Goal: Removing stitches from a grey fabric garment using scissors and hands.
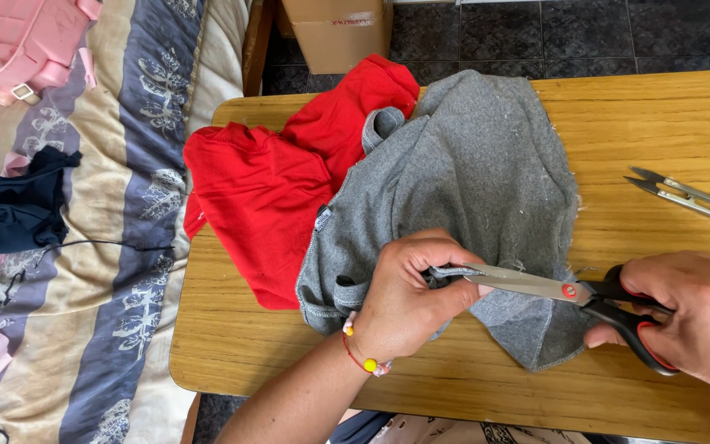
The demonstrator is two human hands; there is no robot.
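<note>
Both hands work low on the table: the left hand pinches a fold of the grey garment, the right hand grips scissors, blades nearly closed at the fold. Most cloth looks uncut; the red garment lies untouched.
</note>
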